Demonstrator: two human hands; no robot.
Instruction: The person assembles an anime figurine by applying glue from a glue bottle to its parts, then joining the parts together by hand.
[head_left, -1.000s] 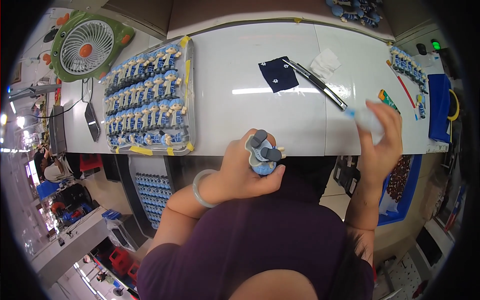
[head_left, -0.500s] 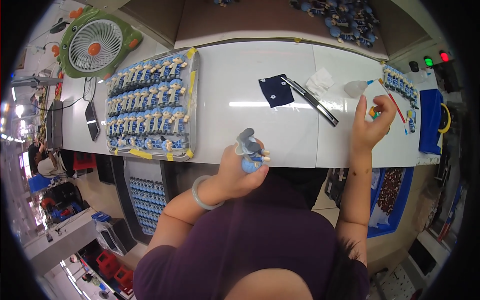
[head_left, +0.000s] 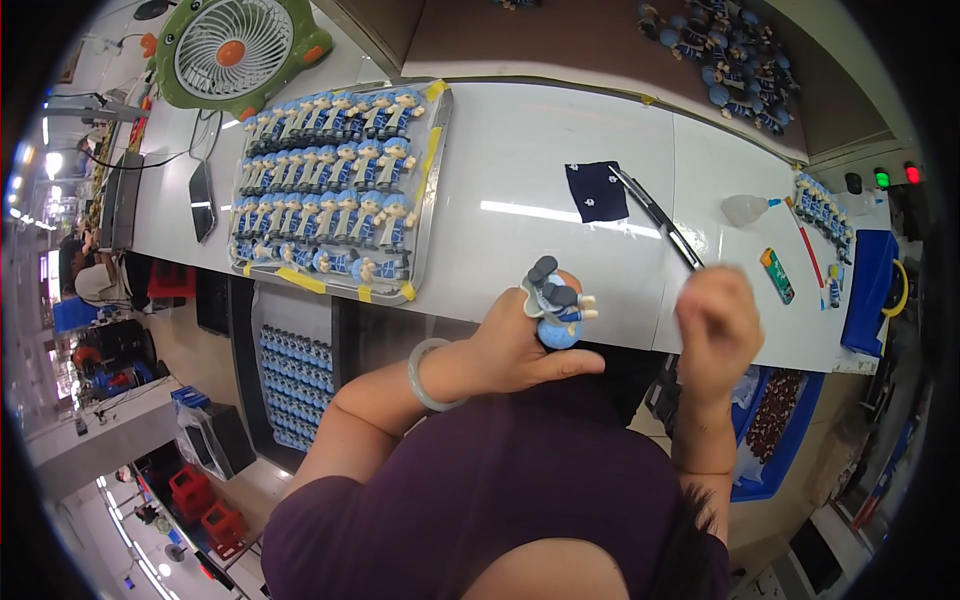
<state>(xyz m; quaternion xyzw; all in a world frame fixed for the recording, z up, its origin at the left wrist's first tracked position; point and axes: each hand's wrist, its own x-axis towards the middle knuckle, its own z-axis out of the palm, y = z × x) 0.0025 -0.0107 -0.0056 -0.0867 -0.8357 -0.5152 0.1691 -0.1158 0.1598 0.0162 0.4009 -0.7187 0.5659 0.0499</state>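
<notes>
My left hand [head_left: 515, 348], with a pale bangle on its wrist, grips a small figurine [head_left: 556, 306] with a blue cap and grey shoes, held at the near edge of the white table [head_left: 520, 240]. My right hand [head_left: 716, 322] is blurred just right of it, fingers curled, with nothing visible in it. A long black tool [head_left: 655, 215] lies on the table, its near end close to my right hand. A clear squeeze bottle [head_left: 746, 208] lies further back on the right.
A metal tray [head_left: 428, 190] with several rows of blue figurines [head_left: 330, 190] sits at the left, a green fan [head_left: 235, 50] behind it. A dark blue cloth [head_left: 597, 192], a lighter [head_left: 777, 275], a red pen [head_left: 808, 250] and more figurines [head_left: 822, 205] lie right. A blue bin [head_left: 770, 440] stands below.
My right hand set the squeeze bottle down on the right of the table and drew back toward the figurine. My left hand kept holding the figurine and turned it a little.
</notes>
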